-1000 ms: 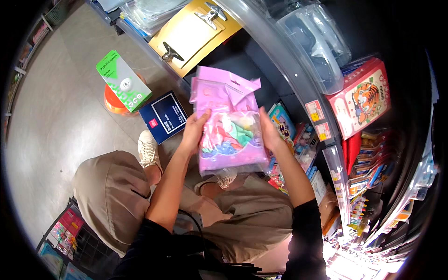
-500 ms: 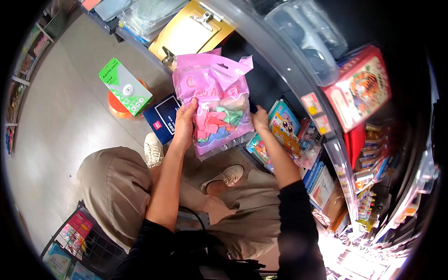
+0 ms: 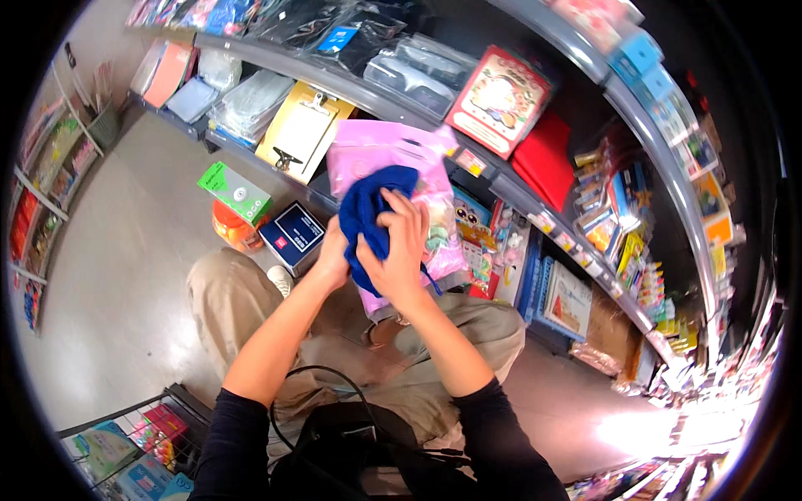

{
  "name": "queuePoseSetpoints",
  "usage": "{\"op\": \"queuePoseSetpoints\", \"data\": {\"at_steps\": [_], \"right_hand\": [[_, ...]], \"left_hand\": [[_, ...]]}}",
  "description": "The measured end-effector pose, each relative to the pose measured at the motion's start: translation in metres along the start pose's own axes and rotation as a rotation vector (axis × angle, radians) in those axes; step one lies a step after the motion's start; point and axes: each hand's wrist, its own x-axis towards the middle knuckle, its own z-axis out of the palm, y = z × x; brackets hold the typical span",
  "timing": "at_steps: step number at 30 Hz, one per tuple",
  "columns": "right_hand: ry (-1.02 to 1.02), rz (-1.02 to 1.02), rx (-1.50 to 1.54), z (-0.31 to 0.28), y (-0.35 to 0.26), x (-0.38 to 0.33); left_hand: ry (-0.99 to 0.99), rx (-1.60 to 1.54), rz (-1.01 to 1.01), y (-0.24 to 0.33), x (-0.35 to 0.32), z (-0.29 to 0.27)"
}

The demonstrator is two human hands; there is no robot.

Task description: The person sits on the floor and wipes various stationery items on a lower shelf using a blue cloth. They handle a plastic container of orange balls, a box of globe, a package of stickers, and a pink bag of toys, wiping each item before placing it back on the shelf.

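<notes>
A pink plastic bag [image 3: 347, 154] with a cut-out handle slot is held up in front of me, above my knees. Soft coloured pieces show through the clear part of its front. My left hand [image 3: 332, 253] is closed on the bag's left edge, its fingers partly hidden by a blue cloth. Over the bag's face lies that bunched blue cloth [image 3: 388, 182], with a thin cord hanging from its lower end. My right hand [image 3: 399, 242] grips the cloth with curled fingers and presses it against the bag.
Beyond the bag runs a low shelf with a clipboard [image 3: 303, 132], clear plastic cases [image 3: 419, 77] and a red picture box [image 3: 499, 100]. On the floor at left stand a dark blue box [image 3: 292, 236] and a green-and-white box [image 3: 234, 194] above an orange tub [image 3: 234, 225]. A wire basket [image 3: 180, 417] sits lower left.
My right hand has come from the shelf side onto the bag's front, with the blue cloth now plainly in it. The left hand still holds the bag. The view has turned.
</notes>
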Motion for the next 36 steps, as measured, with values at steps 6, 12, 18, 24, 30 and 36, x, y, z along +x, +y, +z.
{"op": "queuePoseSetpoints", "data": {"at_steps": [6,12,18,24,30,36], "right_hand": [[0.296,0.387,-0.066,-0.016,0.034,0.009],[0.633,0.819,0.685,-0.087,0.098,-0.036],[0.218,0.303,-0.055,-0.082,-0.012,-0.048],[0.109,0.225,-0.073,-0.021,-0.014,-0.057],[0.542,0.980,0.389,-0.065,0.103,-0.093],[0.595,0.449,0.177,-0.067,-0.013,-0.076]], "left_hand": [[0.026,-0.019,-0.060,0.025,-0.012,-0.012],[-0.113,-0.218,-0.047,0.037,-0.004,-0.017],[-0.320,-0.558,-0.353,-0.006,0.010,-0.007],[-0.237,-0.681,-0.301,-0.036,0.016,-0.027],[-0.234,-0.768,-0.338,-0.003,-0.001,0.009],[-0.176,-0.753,-0.335,-0.017,0.003,0.004]]}}
